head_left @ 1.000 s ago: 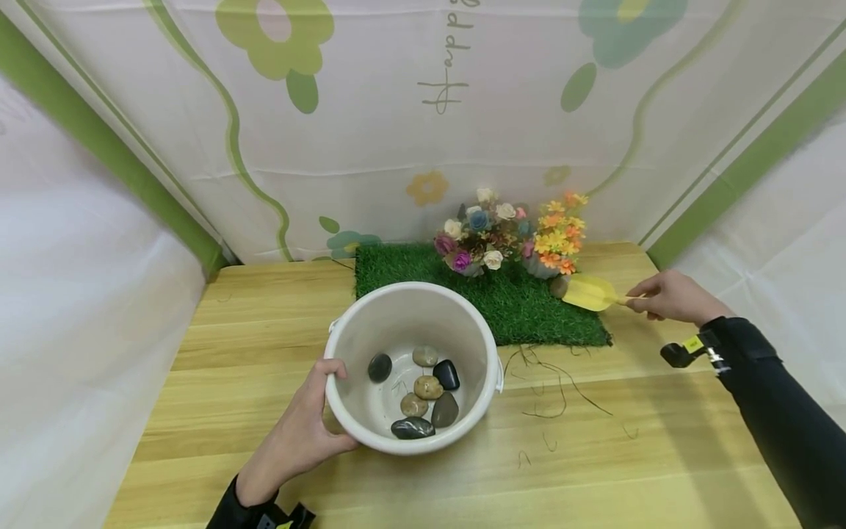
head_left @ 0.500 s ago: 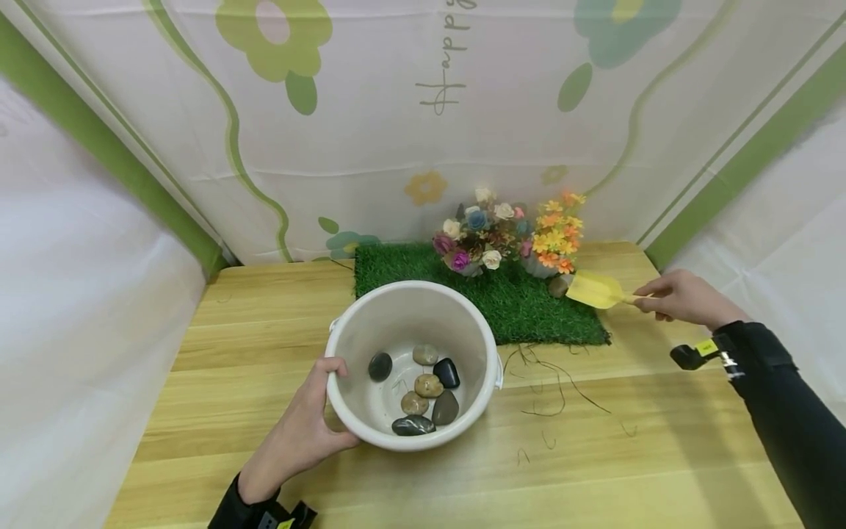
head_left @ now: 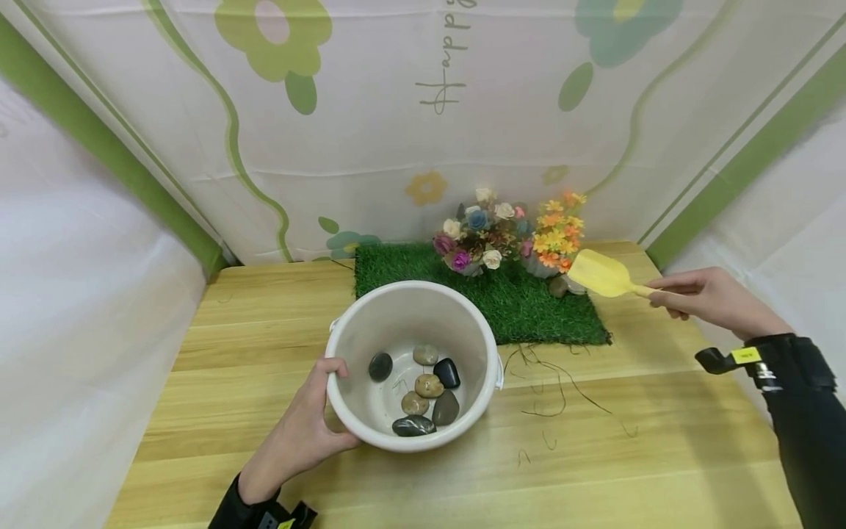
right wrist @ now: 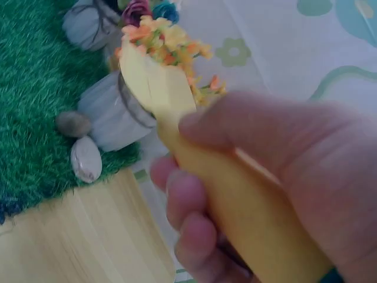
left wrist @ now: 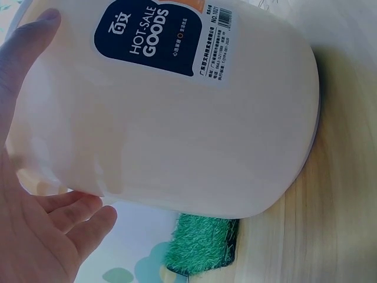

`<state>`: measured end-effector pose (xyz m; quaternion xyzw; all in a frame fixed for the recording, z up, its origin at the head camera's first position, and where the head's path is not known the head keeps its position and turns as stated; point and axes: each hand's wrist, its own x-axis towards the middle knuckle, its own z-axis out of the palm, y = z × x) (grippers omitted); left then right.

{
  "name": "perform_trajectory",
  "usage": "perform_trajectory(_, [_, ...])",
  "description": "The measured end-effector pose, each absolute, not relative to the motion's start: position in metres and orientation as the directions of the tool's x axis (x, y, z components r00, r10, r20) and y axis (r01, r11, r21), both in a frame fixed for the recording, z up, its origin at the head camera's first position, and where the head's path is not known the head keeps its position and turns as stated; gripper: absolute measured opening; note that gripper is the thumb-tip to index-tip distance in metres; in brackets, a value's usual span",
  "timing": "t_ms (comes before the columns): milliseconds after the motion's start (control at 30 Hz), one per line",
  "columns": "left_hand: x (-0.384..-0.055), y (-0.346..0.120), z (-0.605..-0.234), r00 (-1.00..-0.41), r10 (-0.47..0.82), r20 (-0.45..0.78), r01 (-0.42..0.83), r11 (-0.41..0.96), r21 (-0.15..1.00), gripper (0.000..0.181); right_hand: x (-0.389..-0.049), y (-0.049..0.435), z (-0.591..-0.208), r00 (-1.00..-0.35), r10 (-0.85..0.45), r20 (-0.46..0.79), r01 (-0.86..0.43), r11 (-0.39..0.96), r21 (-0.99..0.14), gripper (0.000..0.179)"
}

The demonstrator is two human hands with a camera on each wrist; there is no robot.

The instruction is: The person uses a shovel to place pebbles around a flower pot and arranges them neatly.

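Note:
My left hand (head_left: 305, 426) grips the near left rim of a white bucket (head_left: 413, 292), fingers hooked over the edge. Inside, several smooth stones lie on the bottom, among them a black stone (head_left: 446, 373) and a tan stone (head_left: 428, 386). At the right, my right hand (head_left: 720, 300) holds a yellow toy shovel (head_left: 601, 275) by its handle. Its blade carries nothing and tilts beside the orange and yellow flowers. Just below the blade, a brown stone (head_left: 558, 286) and a pale stone (right wrist: 86, 160) lie together on the artificial grass mat (head_left: 529, 316), by a ribbed flowerpot (right wrist: 112, 115).
A second pot of mixed flowers (head_left: 479, 228) stands on the mat, left of the orange ones. Loose dark strands (head_left: 562, 386) are scattered over the wooden table (head_left: 264, 323). A printed white curtain (head_left: 370, 132) closes off the back and sides.
My right hand has drawn the shovel rightward and tipped its blade up, off the brown stone. The pale stone beside it has come into sight. My left hand and the bucket stay put.

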<state>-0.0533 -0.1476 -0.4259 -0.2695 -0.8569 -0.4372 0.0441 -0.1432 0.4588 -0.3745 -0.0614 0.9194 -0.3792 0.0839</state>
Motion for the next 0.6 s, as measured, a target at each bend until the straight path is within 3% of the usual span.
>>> perform_trajectory(400, [-0.053, -0.148, -0.426, -0.846, 0.425, 0.322, 0.511, 0.471, 0.719, 0.078, -0.143, 0.430, -0.344, -0.929, -0.369, 0.022, -0.238, 0.552, -0.799, 0.031])
perform_trajectory(600, [-0.053, -0.148, -0.426, -0.842, 0.423, 0.334, 0.519, 0.468, 0.715, 0.078, -0.146, 0.396, -0.318, -0.908, -0.418, 0.022, -0.304, 0.621, -0.723, 0.030])
